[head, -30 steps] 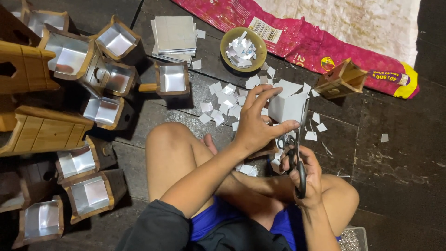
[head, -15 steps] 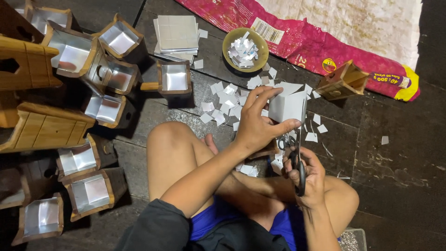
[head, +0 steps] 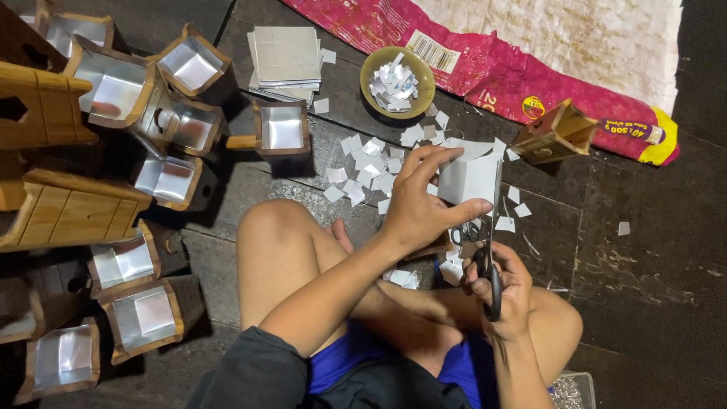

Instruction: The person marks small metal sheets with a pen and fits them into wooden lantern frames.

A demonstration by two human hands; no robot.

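Note:
My left hand (head: 419, 204) reaches across my bent knee and pinches a silver-white sheet (head: 468, 179) by its lower edge. My right hand (head: 506, 291) grips a pair of black-handled scissors (head: 491, 250), whose blades point up along the sheet's right side. Many small cut silver squares (head: 362, 168) lie scattered on the dark floor just beyond my hands. A round olive bowl (head: 376, 65) farther back holds more cut pieces.
Several wooden boxes lined with silver foil (head: 282, 129) crowd the left side. A stack of square foil sheets (head: 285, 57) lies at the back. A pink printed sack (head: 485, 64) spreads across the top right, with a small wooden box (head: 555, 134) lying on its edge.
The sheet and both hands hold nearly the same place; the scissors sit a little higher along the sheet's right edge.

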